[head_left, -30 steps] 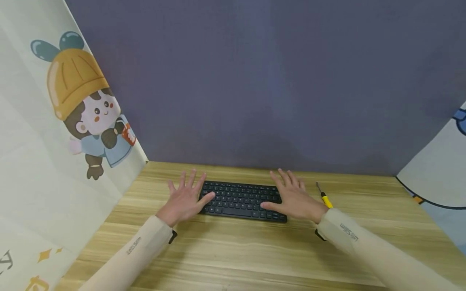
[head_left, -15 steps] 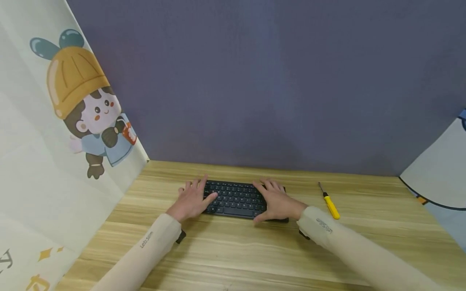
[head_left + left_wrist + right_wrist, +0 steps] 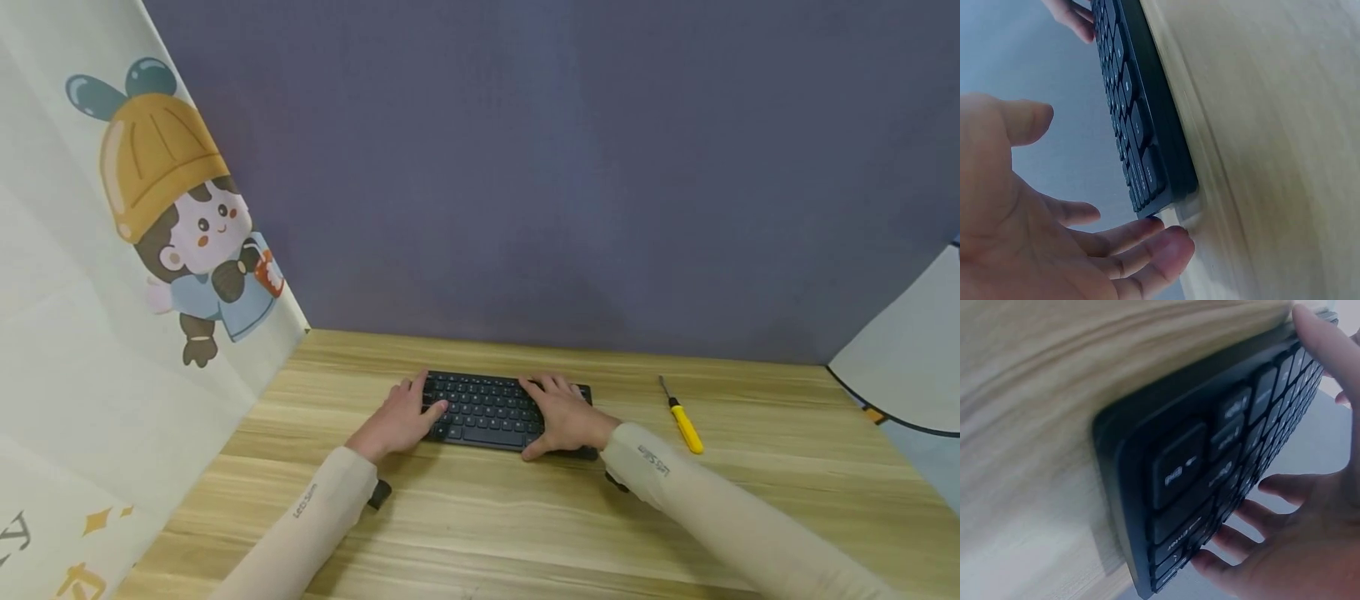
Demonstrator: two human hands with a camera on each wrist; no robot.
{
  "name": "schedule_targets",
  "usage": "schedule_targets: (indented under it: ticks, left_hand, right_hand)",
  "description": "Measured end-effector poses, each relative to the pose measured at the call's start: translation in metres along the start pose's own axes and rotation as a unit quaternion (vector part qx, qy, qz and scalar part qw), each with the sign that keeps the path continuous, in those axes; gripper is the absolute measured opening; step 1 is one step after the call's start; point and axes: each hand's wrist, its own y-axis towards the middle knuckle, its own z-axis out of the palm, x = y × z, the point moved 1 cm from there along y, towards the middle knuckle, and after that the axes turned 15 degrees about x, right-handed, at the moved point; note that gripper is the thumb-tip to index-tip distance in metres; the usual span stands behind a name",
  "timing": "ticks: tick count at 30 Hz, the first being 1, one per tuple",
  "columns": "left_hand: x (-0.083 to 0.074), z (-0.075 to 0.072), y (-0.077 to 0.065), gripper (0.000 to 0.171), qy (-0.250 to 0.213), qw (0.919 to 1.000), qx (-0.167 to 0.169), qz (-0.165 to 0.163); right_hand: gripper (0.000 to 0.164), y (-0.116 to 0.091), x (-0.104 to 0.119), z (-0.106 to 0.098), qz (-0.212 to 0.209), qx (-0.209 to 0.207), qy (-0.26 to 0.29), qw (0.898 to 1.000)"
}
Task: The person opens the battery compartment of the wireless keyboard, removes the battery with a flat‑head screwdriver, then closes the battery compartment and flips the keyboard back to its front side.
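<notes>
"What's the biggest thing there?"

"The dark backdrop (image 3: 555,167), standing behind a wooden table (image 3: 480,517)."

"And on the table?"

"A black keyboard (image 3: 480,412), keys up, lying towards the far side with a hand at each end."

"Are the hands gripping it?"

"Not that I can see; they're well apart. The left hand (image 3: 393,417) has loosely bent fingers at the keyboard's left end, its thumb clear of it in the left wrist view. The right hand (image 3: 570,415) spreads across the right part, thumb at the near edge, fingers towards the far one. Whether those fingertips press, I can't tell."

"So what might go wrong?"

"If it were lifted like this, the left end could slip, with no thumb pinching there. Uneven pushing could skew it."

"Anything smaller?"

"A yellow-handled screwdriver (image 3: 684,421), off to the right. A long slide that way might knock it, and its handle could roll. Smallest, the Enter key (image 3: 1182,528): a heavy fingertip could press it by accident."
</notes>
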Motion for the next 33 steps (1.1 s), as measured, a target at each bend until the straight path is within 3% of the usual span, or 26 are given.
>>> schedule_targets:
  ticks: [11,15,18,22,27,30,33]
  left_hand:
    - [0.0,-0.004,-0.001,0.08,-0.085,0.9962,0.023,-0.004]
    - [0.003,-0.006,-0.002,0.085,-0.104,0.9943,0.017,0.014]
    - [0.002,-0.009,-0.004,0.085,-0.109,0.9934,0.002,0.036]
    - [-0.004,-0.019,-0.008,0.075,-0.112,0.99,-0.048,0.071]
    - [-0.014,-0.037,-0.017,0.062,-0.134,0.9747,-0.117,0.135]
    - [-0.02,-0.046,-0.024,0.058,-0.151,0.9596,-0.147,0.186]
    - [-0.025,-0.054,-0.028,0.051,-0.159,0.9394,-0.18,0.245]
  right_hand:
    - [0.116,0.001,0.004,-0.001,0.013,-0.009,-0.009,1.0]
    - [0.117,0.002,0.004,-0.003,0.016,-0.012,-0.008,1.0]
    - [0.119,0.001,0.002,-0.003,0.016,-0.015,0.002,1.0]
    - [0.12,-0.002,-0.001,-0.004,0.008,-0.025,0.027,0.999]
    - [0.118,-0.008,-0.003,-0.006,-0.024,-0.043,0.057,0.997]
    - [0.116,-0.011,-0.003,-0.007,-0.05,-0.056,0.071,0.995]
    - [0.114,-0.013,-0.003,-0.007,-0.07,-0.067,0.08,0.992]
